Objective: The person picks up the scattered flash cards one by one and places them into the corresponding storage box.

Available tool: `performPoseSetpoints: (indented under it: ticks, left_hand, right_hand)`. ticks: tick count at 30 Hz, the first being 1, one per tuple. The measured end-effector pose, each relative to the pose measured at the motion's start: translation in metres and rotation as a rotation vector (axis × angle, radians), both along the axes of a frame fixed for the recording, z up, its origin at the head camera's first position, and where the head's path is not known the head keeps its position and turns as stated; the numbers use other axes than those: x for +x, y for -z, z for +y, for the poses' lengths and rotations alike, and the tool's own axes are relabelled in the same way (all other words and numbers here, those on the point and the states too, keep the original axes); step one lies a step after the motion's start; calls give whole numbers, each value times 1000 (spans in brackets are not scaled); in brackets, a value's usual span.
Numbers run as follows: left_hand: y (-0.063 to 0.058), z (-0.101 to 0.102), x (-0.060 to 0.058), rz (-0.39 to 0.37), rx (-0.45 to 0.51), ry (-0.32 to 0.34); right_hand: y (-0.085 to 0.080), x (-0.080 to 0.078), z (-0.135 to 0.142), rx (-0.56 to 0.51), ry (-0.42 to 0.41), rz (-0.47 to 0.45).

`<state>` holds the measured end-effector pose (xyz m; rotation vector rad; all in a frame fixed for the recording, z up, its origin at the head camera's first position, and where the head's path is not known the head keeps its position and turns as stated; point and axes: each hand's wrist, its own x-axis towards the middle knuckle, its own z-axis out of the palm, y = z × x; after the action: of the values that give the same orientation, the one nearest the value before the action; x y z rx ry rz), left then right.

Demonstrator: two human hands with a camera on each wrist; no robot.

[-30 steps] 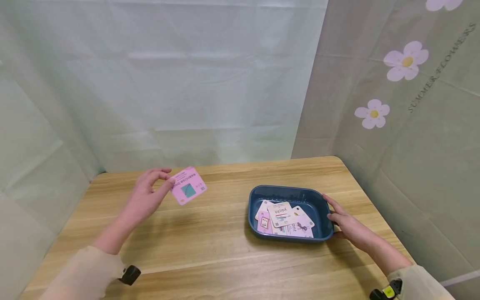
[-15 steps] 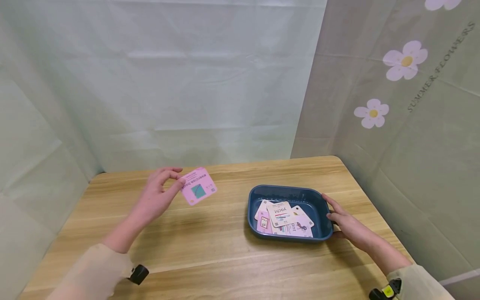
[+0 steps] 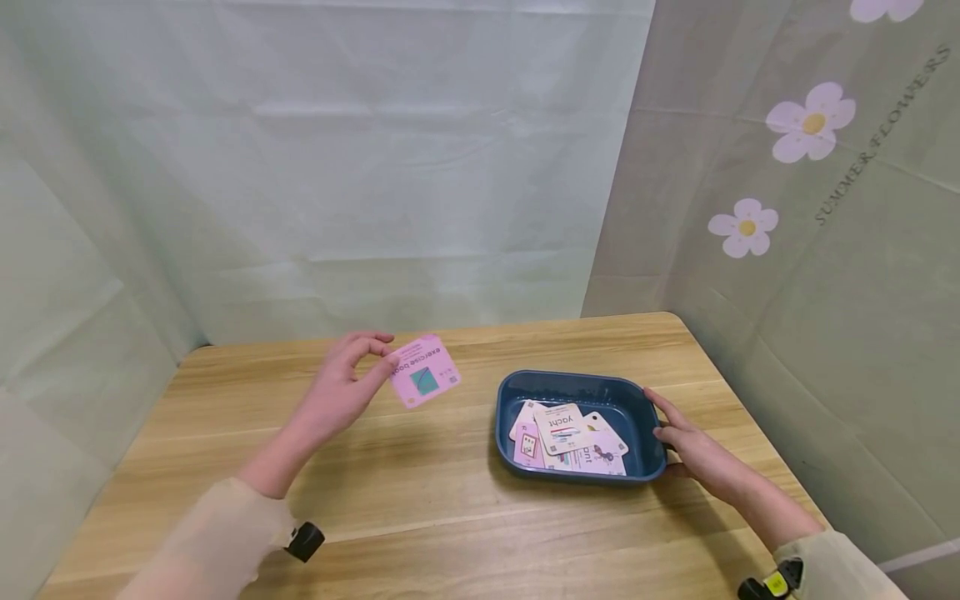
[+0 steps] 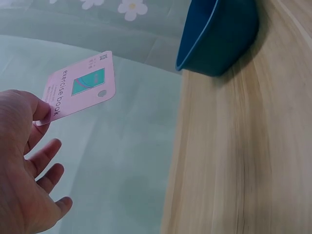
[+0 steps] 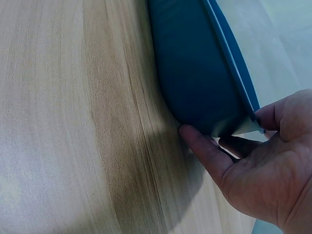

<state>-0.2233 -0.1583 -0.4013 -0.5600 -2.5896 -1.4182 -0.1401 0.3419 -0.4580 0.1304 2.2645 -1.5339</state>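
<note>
Between thumb and index finger, my left hand (image 3: 347, 385) pinches a pink card (image 3: 426, 372) by its edge, held up above the table's left half. It reads "exercise book" with a teal picture, and in the left wrist view the card (image 4: 83, 87) stands tilted while the other fingers spread below. A dark blue plastic bin (image 3: 573, 479) sits on the table to the right. My right hand (image 3: 701, 454) grips the bin's right end, thumb at the rim and fingers against the outer wall (image 5: 200, 63). Several cards lie overlapping inside, among them a "yacht" card (image 3: 562, 427) on top.
The wooden table (image 3: 420, 533) reaches back to a pale cloth curtain (image 3: 375, 192). Another curtain (image 3: 847, 317) with flowers and lettering hangs at the right side. Black wrist devices, such as the left one (image 3: 305, 542), sit at both sleeves.
My left hand has moved steadily to the right with the pink card, closer to the bin. The right hand and the bin have stayed in place.
</note>
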Motion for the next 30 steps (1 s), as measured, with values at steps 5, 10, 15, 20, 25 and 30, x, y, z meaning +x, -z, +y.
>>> performPoseSetpoints:
  ticks: [5, 10, 15, 20, 25, 30]
  left_hand:
    - [0, 11, 0, -22, 10, 11]
    - [-1, 21, 0, -35, 23, 25]
    - [-3, 34, -1, -28, 29, 37]
    - [-5, 48, -2, -33, 32, 60]
    - [-5, 59, -2, -26, 46, 79]
    - [-4, 71, -3, -6, 43, 102]
  right_hand:
    - [0, 0, 0, -5, -2, 1]
    - [1, 0, 0, -11, -4, 2]
    - [1, 1, 0, -12, -3, 5]
    - [1, 1, 0, -13, 0, 3]
    - [1, 1, -1, -21, -1, 3]
    - [1, 1, 0, -19, -7, 11]
